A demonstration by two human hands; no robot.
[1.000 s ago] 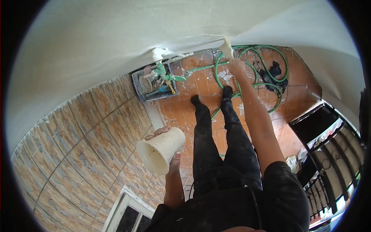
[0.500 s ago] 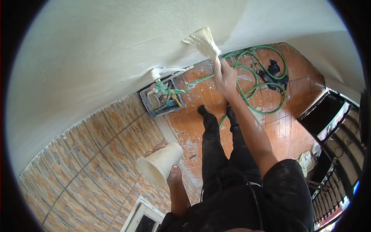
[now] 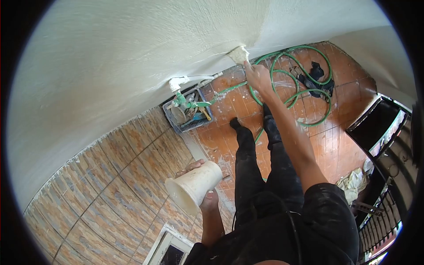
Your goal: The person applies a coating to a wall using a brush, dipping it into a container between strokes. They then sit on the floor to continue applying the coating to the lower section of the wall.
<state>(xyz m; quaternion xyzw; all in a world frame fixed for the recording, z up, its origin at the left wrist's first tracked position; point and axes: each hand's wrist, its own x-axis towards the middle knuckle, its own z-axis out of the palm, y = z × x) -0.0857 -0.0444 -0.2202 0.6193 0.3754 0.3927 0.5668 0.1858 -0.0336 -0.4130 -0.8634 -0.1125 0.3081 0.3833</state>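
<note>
My right hand is closed on the handle of a wide paintbrush, pale with paint. Its bristles press against the lower part of the white wall, where the surface looks wet and streaked. Down at the left, my left hand wraps around a cream plastic tub, thumb on one side and fingers on the other. The tub is tilted, and I cannot make out its contents.
A green hose coils over the orange tile floor beside a dark cloth. Below a wall tap stands a grey crate of tools. A black metal railing is at the right, stone-look tiles at the left.
The brush has moved down the wall toward the floor, its bristles now folded against the surface. The tub, held in my left hand, appears slightly further right as the view shifts.
</note>
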